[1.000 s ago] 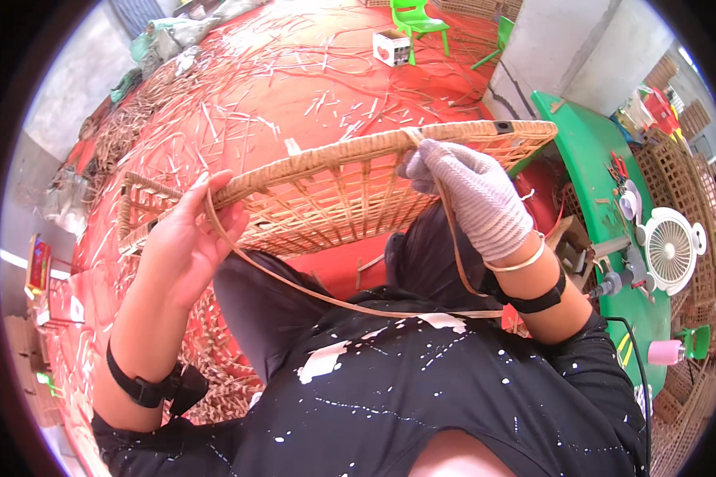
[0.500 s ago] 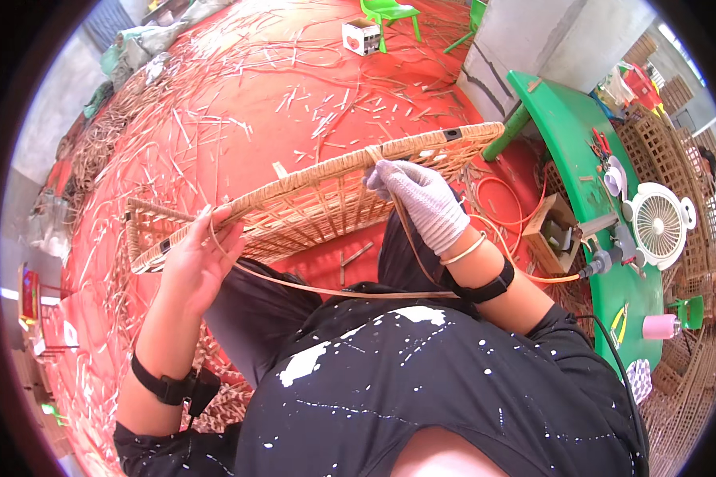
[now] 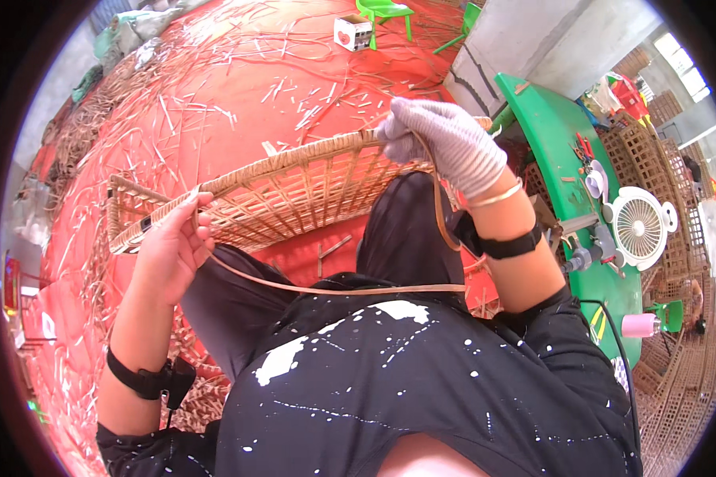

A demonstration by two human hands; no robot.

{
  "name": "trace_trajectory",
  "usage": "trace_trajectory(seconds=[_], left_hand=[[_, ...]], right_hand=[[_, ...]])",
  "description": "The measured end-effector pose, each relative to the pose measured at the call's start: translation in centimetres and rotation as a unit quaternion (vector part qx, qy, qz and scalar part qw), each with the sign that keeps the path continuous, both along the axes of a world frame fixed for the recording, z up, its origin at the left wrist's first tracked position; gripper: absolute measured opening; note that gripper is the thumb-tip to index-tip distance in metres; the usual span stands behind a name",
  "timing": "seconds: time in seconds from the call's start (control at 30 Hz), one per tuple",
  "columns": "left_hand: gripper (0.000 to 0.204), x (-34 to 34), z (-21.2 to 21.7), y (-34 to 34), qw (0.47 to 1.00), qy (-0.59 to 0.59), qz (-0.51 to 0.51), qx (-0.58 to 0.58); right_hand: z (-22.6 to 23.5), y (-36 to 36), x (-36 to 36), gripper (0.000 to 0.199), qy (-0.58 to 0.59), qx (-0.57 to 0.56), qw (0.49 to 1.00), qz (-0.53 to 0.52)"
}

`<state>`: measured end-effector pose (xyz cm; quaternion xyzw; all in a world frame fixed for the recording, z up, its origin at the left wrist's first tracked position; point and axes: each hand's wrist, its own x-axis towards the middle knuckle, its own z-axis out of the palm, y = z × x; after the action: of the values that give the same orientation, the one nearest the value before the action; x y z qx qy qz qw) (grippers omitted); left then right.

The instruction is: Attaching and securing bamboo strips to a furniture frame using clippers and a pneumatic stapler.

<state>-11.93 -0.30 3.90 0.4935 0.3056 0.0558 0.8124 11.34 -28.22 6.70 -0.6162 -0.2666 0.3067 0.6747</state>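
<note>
A woven rattan basket (image 3: 294, 199) lies tilted across my knees, its wrapped rim upward and its lattice side toward me. My left hand (image 3: 175, 250), bare, is at the rim's left end with fingers curled round a thin rattan strip (image 3: 294, 287). That strip sags across my lap toward the right. My right hand (image 3: 445, 147), in a pale knitted glove, is closed on a strip just above the right part of the rim. From it a brown loop (image 3: 440, 211) hangs beside my forearm. The glove hides the rim's right part and its fingertips.
At the right stands a green table (image 3: 545, 131) with a white fan (image 3: 640, 228), a pink bottle (image 3: 640, 325) and tools. Stacked lattice baskets (image 3: 644, 167) fill the far right. Strip scraps litter the red floor (image 3: 239, 103). A small box (image 3: 352, 33) and green chair (image 3: 386, 8) stand ahead.
My right hand has risen up and to the right, away from the rim, drawing the strip with it. My left hand stays by the basket's left end, its fingers more curled.
</note>
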Motion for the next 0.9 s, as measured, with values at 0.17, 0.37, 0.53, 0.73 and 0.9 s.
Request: trace_trajectory(seconds=[0.17,0.37,0.53,0.73,0.9], left_hand=[[0.024,0.8,-0.3,0.0,1.000,0.012,0.010,-0.009],[0.021,0.4,-1.1,1.5,0.999,-0.011,0.006,-0.053],[0.020,1.0,-0.6,1.4,0.999,0.004,0.027,-0.038],[0.022,0.4,-0.5,0.4,0.998,0.031,0.034,0.046],[0.024,-0.3,-1.1,-0.6,0.989,0.024,0.042,0.142]], right_hand=[[2.1,0.9,1.8,0.032,-0.002,-0.020,1.000,0.022],[2.2,2.2,3.7,0.031,0.039,-0.019,0.999,0.014],[1.8,3.1,3.3,0.033,0.007,-0.015,0.998,0.054],[1.2,1.1,1.2,0.033,-0.048,0.002,0.994,0.101],[-2.2,-2.4,-2.6,0.035,-0.075,0.006,0.995,0.069]])
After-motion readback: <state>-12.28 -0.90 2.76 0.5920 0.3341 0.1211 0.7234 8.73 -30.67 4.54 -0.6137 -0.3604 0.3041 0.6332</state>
